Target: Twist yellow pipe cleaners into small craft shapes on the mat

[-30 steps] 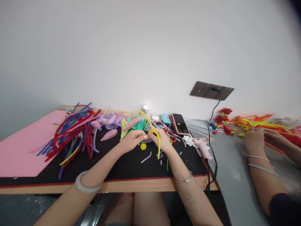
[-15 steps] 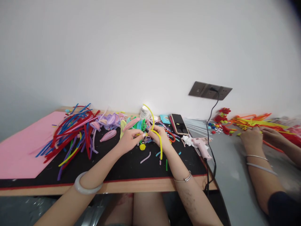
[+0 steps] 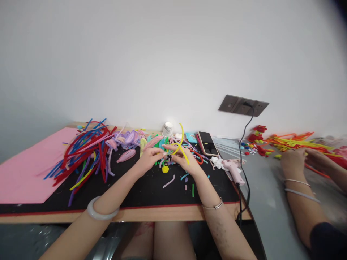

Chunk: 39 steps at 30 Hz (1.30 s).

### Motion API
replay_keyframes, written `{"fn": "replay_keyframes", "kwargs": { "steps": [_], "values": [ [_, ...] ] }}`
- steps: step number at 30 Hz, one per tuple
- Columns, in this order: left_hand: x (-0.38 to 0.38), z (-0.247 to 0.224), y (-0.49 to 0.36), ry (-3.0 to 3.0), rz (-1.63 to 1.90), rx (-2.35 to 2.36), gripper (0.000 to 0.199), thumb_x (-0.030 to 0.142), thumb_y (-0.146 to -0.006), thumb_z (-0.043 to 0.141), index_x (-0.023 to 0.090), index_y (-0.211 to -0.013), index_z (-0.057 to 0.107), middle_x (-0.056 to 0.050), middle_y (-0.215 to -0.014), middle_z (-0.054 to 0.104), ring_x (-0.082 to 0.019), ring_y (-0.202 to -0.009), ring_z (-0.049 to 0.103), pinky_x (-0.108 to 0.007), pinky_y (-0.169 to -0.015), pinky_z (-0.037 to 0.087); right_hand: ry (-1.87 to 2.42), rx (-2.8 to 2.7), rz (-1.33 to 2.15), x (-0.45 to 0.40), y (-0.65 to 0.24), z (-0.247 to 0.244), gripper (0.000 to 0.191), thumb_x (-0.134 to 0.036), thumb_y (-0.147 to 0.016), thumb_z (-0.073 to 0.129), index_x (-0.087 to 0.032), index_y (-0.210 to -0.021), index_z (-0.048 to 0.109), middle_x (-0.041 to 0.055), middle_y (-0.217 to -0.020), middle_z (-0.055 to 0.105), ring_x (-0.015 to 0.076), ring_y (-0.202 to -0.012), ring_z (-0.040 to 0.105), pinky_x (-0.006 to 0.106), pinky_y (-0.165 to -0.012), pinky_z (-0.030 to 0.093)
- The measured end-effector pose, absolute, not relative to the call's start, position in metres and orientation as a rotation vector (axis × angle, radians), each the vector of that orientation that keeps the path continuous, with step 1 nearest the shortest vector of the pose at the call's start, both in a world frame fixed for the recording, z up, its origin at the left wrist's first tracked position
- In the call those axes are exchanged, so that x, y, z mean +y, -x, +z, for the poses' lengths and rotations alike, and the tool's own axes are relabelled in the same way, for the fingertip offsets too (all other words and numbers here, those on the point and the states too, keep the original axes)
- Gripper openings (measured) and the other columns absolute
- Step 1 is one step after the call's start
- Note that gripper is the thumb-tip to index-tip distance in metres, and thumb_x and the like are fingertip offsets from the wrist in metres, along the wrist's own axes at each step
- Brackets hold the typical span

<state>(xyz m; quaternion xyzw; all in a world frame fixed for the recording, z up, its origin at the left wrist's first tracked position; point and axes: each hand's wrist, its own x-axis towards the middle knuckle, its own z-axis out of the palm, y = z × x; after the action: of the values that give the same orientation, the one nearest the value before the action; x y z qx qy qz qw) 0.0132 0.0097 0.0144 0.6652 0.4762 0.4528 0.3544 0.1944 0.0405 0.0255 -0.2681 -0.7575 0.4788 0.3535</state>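
I am pinching a yellow pipe cleaner (image 3: 181, 146) (light, soft, easily bent) near its crossing between my left hand (image 3: 150, 158) and right hand (image 3: 185, 160), both grips pressed together.

Black mat (image 3: 141, 191) bare near edge; pipe cleaners (image 3: 86, 151) crowd behind.

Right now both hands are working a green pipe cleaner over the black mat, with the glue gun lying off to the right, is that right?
Not quite: the pipe cleaner is yellow, not green. The head view shows the left hand and right hand working it over the black mat, with the glue gun lying to the right.
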Motion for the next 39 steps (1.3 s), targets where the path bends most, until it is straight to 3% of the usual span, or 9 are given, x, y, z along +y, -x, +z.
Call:
{"fn": "replay_keyframes", "kwargs": {
  "steps": [3,7,11,15,22,27,33,39],
  "values": [
    [0.010,0.013,-0.013,-1.627,1.123,1.195,0.030,0.041,-0.076,0.054,0.014,-0.063,0.059,0.007,-0.044,0.031,-0.006,-0.042,0.024,-0.020,-0.042,0.019,0.722,-2.017,1.131,0.042,-0.193,0.023,0.031,-0.027,-0.078,0.055,-0.018,-0.106,0.064,0.0051,-0.092,0.062,0.0149,-0.076,0.054,0.027,-0.069,0.043],
    [0.011,0.012,-0.013,-1.629,1.109,1.166,0.029,0.040,-0.076,0.054,0.013,-0.066,0.060,0.007,-0.046,0.032,-0.006,-0.043,0.025,-0.020,-0.042,0.018,0.794,-2.060,1.011,0.043,-0.191,0.022,0.019,-0.030,-0.079,0.054,-0.015,-0.083,0.065,0.0030,-0.073,0.059,0.0148,-0.069,0.052,0.025,-0.065,0.041],
    [0.011,0.010,-0.012,-1.713,1.100,1.149,0.027,0.036,-0.078,0.053,0.012,-0.071,0.062,0.005,-0.052,0.042,-0.006,-0.048,0.032,-0.020,-0.046,0.024,0.847,-2.067,0.960,0.041,-0.190,0.026,0.024,-0.031,-0.080,0.051,-0.015,-0.063,0.052,-0.0022,-0.059,0.045,0.0104,-0.058,0.041,0.022,-0.056,0.033],
    [0.007,0.011,-0.015,-1.847,1.049,1.176,0.028,0.035,-0.082,0.050,0.011,-0.077,0.063,0.001,-0.062,0.053,-0.008,-0.053,0.040,-0.021,-0.050,0.030,0.870,-2.015,1.023,0.039,-0.188,0.027,0.028,-0.028,-0.079,0.048,-0.016,-0.055,0.038,-0.0046,-0.054,0.036,0.0081,-0.052,0.033,0.021,-0.051,0.027],
    [-0.001,0.020,-0.022,-2.287,1.108,1.180,0.022,0.021,-0.085,0.044,0.014,-0.069,0.058,-0.001,-0.066,0.056,-0.012,-0.064,0.050,-0.023,-0.062,0.037,0.979,-1.969,1.036,0.039,-0.186,0.027,0.023,-0.018,-0.072,0.046,-0.016,-0.050,0.039,-0.0056,-0.048,0.034,0.0071,-0.048,0.031,0.020,-0.048,0.024],
    [0.001,0.020,-0.018,-2.342,1.120,1.201,0.019,0.021,-0.087,0.042,0.016,-0.077,0.058,-0.002,-0.071,0.057,-0.013,-0.068,0.051,-0.025,-0.066,0.039,0.906,-2.015,0.931,0.041,-0.190,0.027,0.026,-0.021,-0.077,0.045,-0.017,-0.054,0.034,-0.0049,-0.053,0.032,0.0079,-0.052,0.031,0.021,-0.051,0.025],
    [0.005,0.014,-0.019,-2.257,1.088,1.237,0.019,0.022,-0.087,0.042,0.016,-0.076,0.055,0.000,-0.069,0.053,-0.012,-0.065,0.048,-0.024,-0.062,0.037,0.906,-2.098,0.778,0.041,-0.190,0.025,0.020,-0.023,-0.079,0.048,-0.016,-0.060,0.046,-0.0033,-0.058,0.044,0.0095,-0.057,0.040,0.021,-0.056,0.030],
    [0.007,0.014,-0.014,-2.188,1.162,1.302,0.022,0.024,-0.087,0.041,0.015,-0.075,0.057,0.000,-0.067,0.052,-0.012,-0.063,0.046,-0.024,-0.060,0.035,0.895,-2.198,0.920,0.042,-0.197,0.028,0.022,-0.018,-0.083,0.040,-0.015,-0.070,0.059,-0.0002,-0.062,0.062,0.0104,-0.055,0.049,0.022,-0.059,0.035]
  ]
}}
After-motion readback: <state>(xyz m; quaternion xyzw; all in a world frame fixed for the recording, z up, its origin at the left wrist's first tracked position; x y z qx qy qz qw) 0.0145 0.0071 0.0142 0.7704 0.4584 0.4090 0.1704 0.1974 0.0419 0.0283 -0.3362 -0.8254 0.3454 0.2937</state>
